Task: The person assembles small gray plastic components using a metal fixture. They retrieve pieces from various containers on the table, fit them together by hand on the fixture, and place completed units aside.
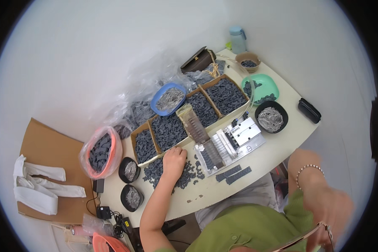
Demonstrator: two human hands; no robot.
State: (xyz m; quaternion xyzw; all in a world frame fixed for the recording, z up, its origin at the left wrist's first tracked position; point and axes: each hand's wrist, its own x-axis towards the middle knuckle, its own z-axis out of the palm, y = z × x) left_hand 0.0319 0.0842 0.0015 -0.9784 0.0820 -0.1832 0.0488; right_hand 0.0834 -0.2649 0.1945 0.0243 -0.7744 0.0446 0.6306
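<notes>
My left hand (pixel 174 160) rests with bent fingers at the front edge of the divided cardboard box (pixel 158 140), over a loose heap of small dark grey pieces (pixel 154 171). What its fingertips hold, if anything, is hidden. To its right stands a metal fixture (pixel 233 145) with a clear upright chute (pixel 194 126). Two dark flat strips (pixel 238 175) lie in front of that fixture. Raised at the right, my right hand (pixel 334 212) is smeared by motion, close to a pair of glasses (pixel 323 229); a beaded bracelet circles that wrist.
Black bowls of metal pins (pixel 270 119) stand right and left. A blue tray (pixel 169 99) of pins sits on the box. A green tray (pixel 262 86), a black case (pixel 309 110) and a bottle (pixel 238 40) line the far right. A bagged pink basket (pixel 101 152) stands left.
</notes>
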